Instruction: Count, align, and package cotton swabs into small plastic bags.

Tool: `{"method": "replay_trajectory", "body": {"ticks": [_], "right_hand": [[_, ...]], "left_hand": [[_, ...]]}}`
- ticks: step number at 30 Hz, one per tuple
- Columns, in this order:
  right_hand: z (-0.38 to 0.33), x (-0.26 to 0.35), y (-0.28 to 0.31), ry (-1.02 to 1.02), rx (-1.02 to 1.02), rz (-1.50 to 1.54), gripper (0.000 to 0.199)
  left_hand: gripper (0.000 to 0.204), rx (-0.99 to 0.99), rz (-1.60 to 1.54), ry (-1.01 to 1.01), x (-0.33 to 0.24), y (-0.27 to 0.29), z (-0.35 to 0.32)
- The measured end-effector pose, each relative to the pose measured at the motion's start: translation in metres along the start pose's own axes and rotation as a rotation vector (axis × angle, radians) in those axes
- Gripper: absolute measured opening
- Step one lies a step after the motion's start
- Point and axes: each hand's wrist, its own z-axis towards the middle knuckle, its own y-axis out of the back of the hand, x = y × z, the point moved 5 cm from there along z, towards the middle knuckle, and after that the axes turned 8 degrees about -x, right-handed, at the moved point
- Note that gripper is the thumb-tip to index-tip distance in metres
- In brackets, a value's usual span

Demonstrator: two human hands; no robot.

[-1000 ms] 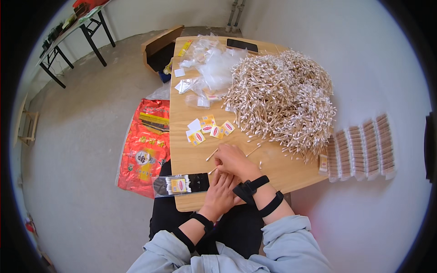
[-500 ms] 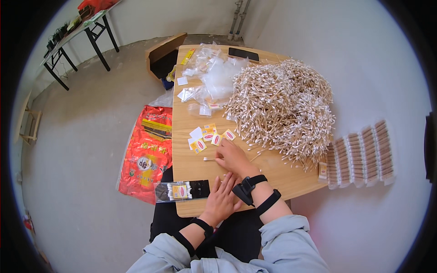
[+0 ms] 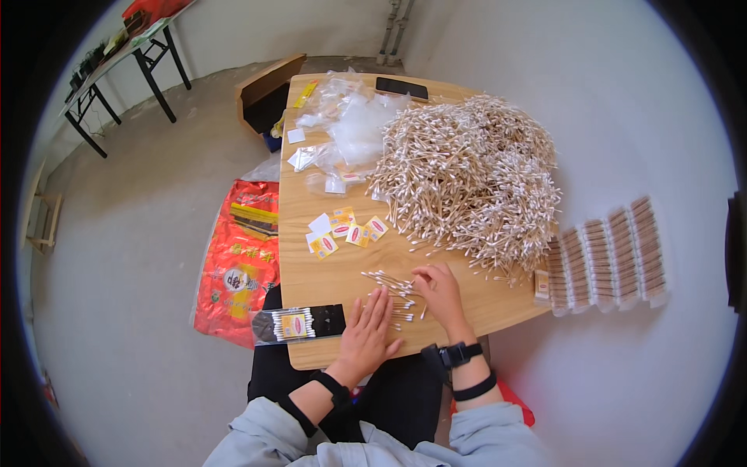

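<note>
My left hand (image 3: 369, 336) lies flat on the table with its fingers stretched out, beside a small loose group of cotton swabs (image 3: 402, 304). At the right ends of these swabs is my right hand (image 3: 440, 294), its fingers curled and pressed together; what is between the fingertips, if anything, is too small to tell. Left of my left hand, a clear plastic sleeve (image 3: 261, 329) over a black strip holds a row of swabs with a yellow and white card (image 3: 294, 325). Several similar small cards (image 3: 358, 236) lie loose beyond my left hand.
A large heap of cotton swabs (image 3: 467, 179) covers the table's right side. Filled swab packs (image 3: 607, 261) stand in rows at the right edge. Clear plastic bags (image 3: 362, 128) and a black phone (image 3: 401, 88) lie at the back. A red bag (image 3: 241, 272) hangs at the left.
My right hand has moved right and back toward me, away from the cards, uncovering the small group of swabs. My left hand stays flat. The view has shifted slightly.
</note>
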Motion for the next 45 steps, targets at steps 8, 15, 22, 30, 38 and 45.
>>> {"method": "replay_trajectory", "body": {"ticks": [8,15,22,30,38,45], "right_hand": [[-0.052,-0.006,0.016,-0.102,-0.184,-0.189,0.024],[-0.046,-0.030,0.023,-0.170,-0.184,-0.199,0.015],[-0.022,-0.026,0.014,-0.145,-0.211,-0.173,0.021],[0.000,0.003,-0.002,0.167,-0.025,-0.238,0.017],[0.008,0.020,-0.024,-0.021,0.007,-0.283,0.011],[0.020,-0.001,-0.015,-0.065,-0.109,-0.261,0.009]], "left_hand": [[0.114,0.131,0.039,-0.035,0.016,-0.003,0.050],[0.115,0.046,0.135,0.053,0.010,-0.010,0.022],[0.118,0.069,0.096,0.110,0.009,-0.001,0.014],[0.120,0.048,0.057,0.102,0.010,0.003,0.017],[0.124,0.016,0.014,0.120,0.013,0.007,0.024],[0.126,0.072,-0.024,0.171,0.015,0.006,0.033]]}}
